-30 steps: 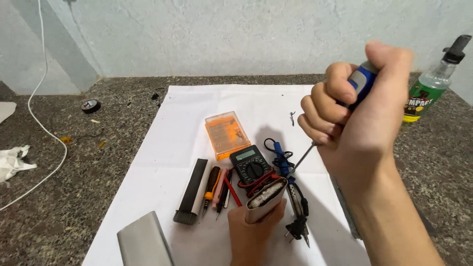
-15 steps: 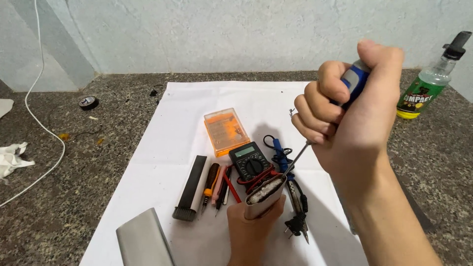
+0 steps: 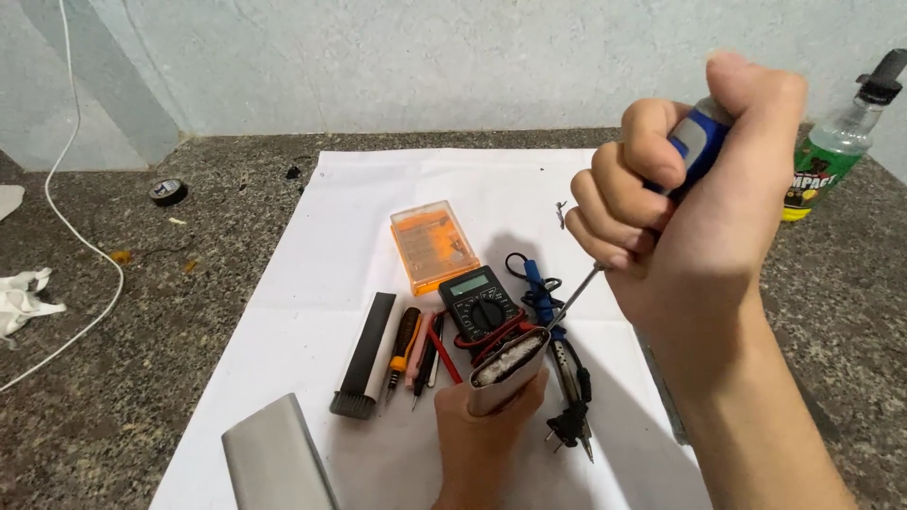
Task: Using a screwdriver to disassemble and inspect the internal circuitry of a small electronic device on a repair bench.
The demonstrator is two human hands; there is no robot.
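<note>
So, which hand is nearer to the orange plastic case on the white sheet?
Left. The left hand holds a silver device upright, just below the orange case and the multimeter. The right hand grips a screwdriver, raised off to its right.

Head-worn view, steeply down, close

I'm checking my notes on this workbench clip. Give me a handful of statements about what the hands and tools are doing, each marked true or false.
1. The right hand grips a screwdriver with a blue and grey handle. True.
2. The left hand holds a silver metal case upright by its lower end. True.
3. The orange bit box lies on bare stone. False: it lies on the white sheet.
4. The multimeter sits left of the black bar. False: it sits to the right.
5. The green spray bottle stands off the sheet at far right. True.
</note>
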